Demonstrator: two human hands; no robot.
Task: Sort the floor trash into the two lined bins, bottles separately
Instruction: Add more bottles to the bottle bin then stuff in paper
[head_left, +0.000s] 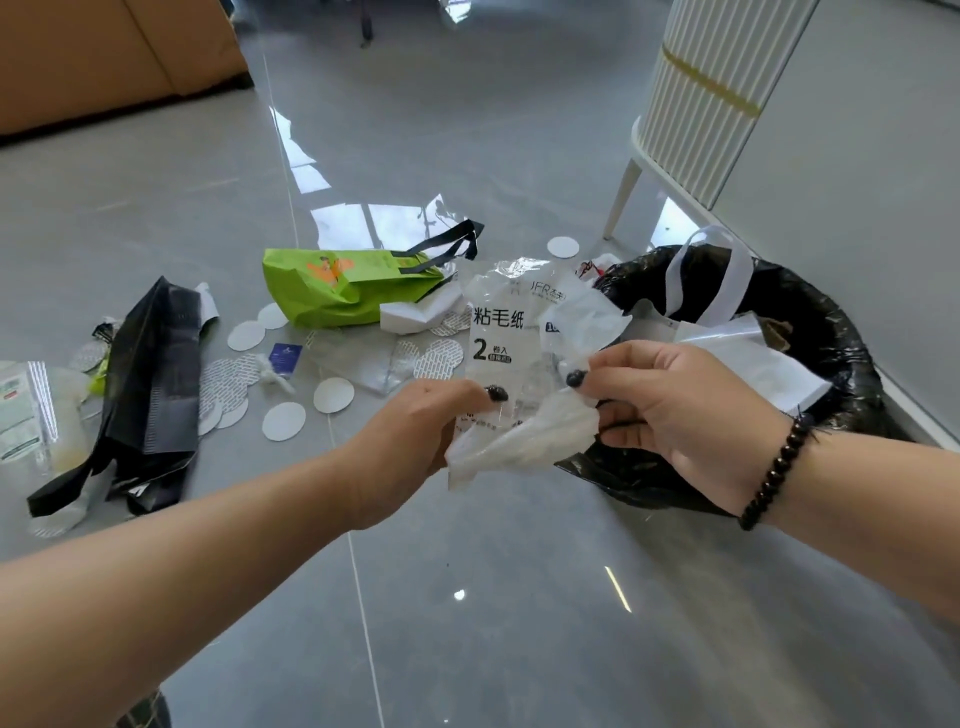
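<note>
Now | left hand (415, 415) and right hand (670, 400) each pinch the clear plastic wrapper (498, 338), fingers clamped on its lower end | wrapper upright, above the floor | black-lined bin (841, 338) just right, nearer the right hand

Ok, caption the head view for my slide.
Both hands hold a clear plastic wrapper beside the black-lined bin.
</note>
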